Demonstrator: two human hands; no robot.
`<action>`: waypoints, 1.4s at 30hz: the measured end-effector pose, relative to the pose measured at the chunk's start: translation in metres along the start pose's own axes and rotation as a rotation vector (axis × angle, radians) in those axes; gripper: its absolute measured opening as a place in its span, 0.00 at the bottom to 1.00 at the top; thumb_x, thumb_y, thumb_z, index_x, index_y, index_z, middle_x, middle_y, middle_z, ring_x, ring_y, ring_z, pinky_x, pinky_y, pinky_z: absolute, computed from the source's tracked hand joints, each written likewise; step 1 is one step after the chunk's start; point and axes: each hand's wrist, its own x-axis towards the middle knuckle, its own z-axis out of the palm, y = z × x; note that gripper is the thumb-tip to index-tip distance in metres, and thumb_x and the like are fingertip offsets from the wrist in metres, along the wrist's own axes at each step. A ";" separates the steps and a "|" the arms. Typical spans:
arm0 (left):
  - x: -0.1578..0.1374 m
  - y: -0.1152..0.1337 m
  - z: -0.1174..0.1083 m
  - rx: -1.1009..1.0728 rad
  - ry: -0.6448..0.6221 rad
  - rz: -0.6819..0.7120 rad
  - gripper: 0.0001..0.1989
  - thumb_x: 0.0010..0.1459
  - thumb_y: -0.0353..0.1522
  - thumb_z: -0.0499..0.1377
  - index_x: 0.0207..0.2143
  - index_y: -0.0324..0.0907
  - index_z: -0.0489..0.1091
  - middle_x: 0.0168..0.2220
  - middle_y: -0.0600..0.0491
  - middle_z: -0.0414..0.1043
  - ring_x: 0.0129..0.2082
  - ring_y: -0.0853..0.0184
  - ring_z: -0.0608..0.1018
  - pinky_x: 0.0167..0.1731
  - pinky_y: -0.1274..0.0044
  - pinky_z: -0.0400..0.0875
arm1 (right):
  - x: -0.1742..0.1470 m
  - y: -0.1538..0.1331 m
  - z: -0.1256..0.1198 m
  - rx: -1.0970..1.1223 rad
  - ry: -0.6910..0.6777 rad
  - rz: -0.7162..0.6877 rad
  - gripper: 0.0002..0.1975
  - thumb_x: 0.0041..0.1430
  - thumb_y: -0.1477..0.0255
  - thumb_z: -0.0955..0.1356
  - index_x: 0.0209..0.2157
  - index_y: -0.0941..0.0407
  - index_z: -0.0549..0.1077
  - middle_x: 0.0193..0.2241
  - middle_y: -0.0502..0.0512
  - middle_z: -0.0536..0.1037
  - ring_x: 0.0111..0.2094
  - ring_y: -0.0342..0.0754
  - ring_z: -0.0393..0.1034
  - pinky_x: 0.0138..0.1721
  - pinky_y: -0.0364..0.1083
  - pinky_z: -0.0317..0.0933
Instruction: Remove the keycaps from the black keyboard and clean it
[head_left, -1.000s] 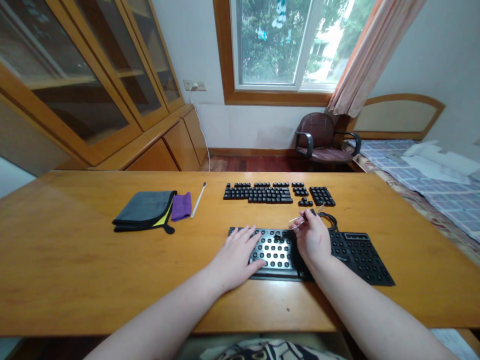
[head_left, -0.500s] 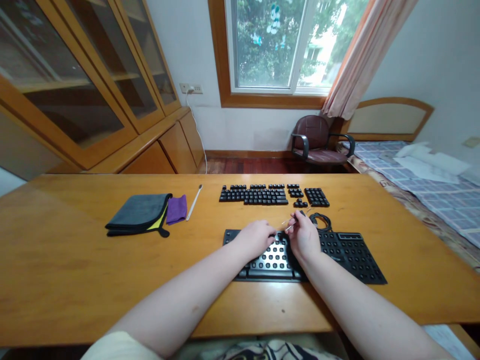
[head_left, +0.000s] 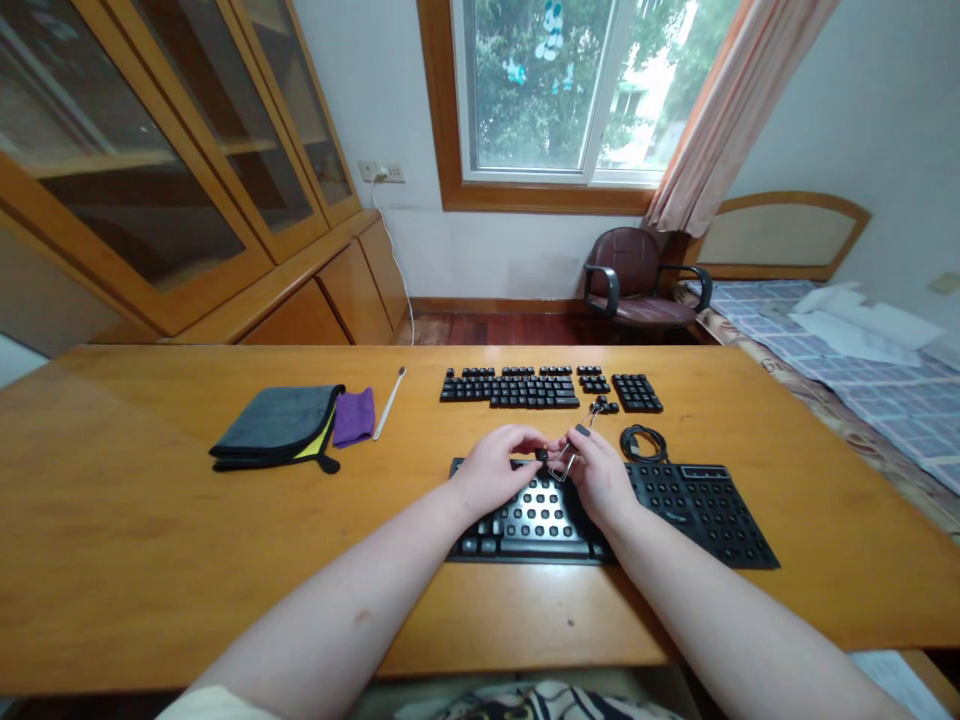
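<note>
A black keyboard [head_left: 544, 548] lies near the front of the desk, most of its keycaps off and a few left at its lower left. Above its upper middle, my left hand [head_left: 496, 468] is closed, pinching a small black keycap [head_left: 541, 454] between thumb and fingers. My right hand [head_left: 602, 482] is closed around a wire keycap puller [head_left: 564, 464], whose bent wire end is beside that keycap; whether they touch I cannot tell. Behind the keyboard, loose black keycaps [head_left: 534, 390] lie in rows, with a small group of keycaps [head_left: 604, 404] just beyond my right hand.
The keyboard's coiled cable [head_left: 643, 442] lies right of my right hand. On the left of the wooden desk [head_left: 225, 560] are a folded grey cloth [head_left: 277, 425], a purple cloth [head_left: 354, 418] and a thin brush [head_left: 389, 405]. A chair [head_left: 630, 275] stands beyond the desk.
My left hand has lifted off the keyboard and come toward my right hand, and a keycap now shows in its fingers. The puller in my right hand has turned, its wire now plainly visible.
</note>
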 end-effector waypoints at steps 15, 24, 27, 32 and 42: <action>0.002 -0.009 0.000 0.092 0.041 0.002 0.10 0.51 0.27 0.59 0.38 0.44 0.73 0.38 0.54 0.75 0.38 0.68 0.76 0.41 0.75 0.72 | 0.002 0.005 -0.003 -0.017 -0.025 0.016 0.13 0.47 0.63 0.72 0.27 0.57 0.71 0.24 0.52 0.77 0.27 0.47 0.74 0.30 0.45 0.69; 0.029 -0.014 -0.031 0.128 0.150 0.059 0.04 0.51 0.30 0.60 0.31 0.42 0.72 0.33 0.54 0.75 0.36 0.68 0.75 0.42 0.74 0.70 | -0.001 0.004 -0.001 -0.063 -0.040 -0.008 0.14 0.47 0.61 0.72 0.26 0.58 0.71 0.24 0.53 0.77 0.26 0.46 0.73 0.31 0.45 0.68; 0.049 -0.032 -0.052 0.161 0.159 0.028 0.06 0.49 0.30 0.60 0.33 0.41 0.72 0.34 0.53 0.74 0.35 0.68 0.75 0.41 0.74 0.70 | -0.001 0.003 0.000 -0.072 -0.036 -0.016 0.15 0.46 0.61 0.72 0.25 0.58 0.70 0.23 0.53 0.77 0.25 0.46 0.73 0.29 0.45 0.67; 0.052 -0.076 -0.060 0.307 0.016 0.014 0.07 0.50 0.29 0.57 0.32 0.42 0.74 0.36 0.52 0.74 0.39 0.66 0.74 0.44 0.73 0.68 | -0.001 0.003 -0.001 -0.060 -0.022 -0.017 0.15 0.47 0.61 0.72 0.26 0.58 0.71 0.22 0.52 0.76 0.24 0.45 0.72 0.27 0.44 0.66; 0.047 -0.100 -0.057 0.440 -0.068 0.026 0.04 0.51 0.32 0.58 0.29 0.42 0.73 0.32 0.53 0.71 0.34 0.66 0.73 0.38 0.74 0.69 | 0.002 0.004 -0.005 -0.074 -0.011 -0.043 0.14 0.48 0.61 0.71 0.25 0.58 0.70 0.23 0.52 0.76 0.20 0.42 0.69 0.25 0.43 0.63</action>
